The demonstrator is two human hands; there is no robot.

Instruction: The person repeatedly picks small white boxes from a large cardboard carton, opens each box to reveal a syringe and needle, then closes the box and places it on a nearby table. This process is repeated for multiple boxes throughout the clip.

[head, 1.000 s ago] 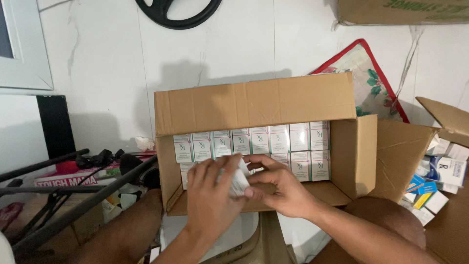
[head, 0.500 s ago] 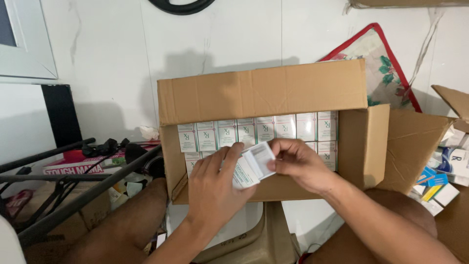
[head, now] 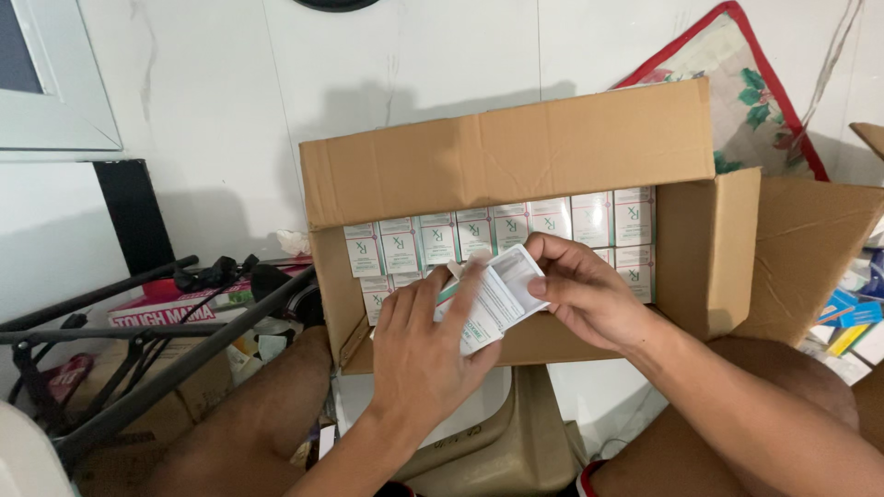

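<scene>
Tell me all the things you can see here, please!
cardboard box: one, brown, open, against the white wall
small cartons in rows: many, white and green, inside the cardboard box
small carton: one, white, in front of the box, held by both hands
black metal rack: one, lower left
patterned cloth: one, red-edged, upper right
second open box: one, brown, at right
left hand: holding the small carton from below
right hand: gripping the small carton's end

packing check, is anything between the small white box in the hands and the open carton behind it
Nothing visible. Left hand and right hand hold the small white box directly before the open carton.
</scene>
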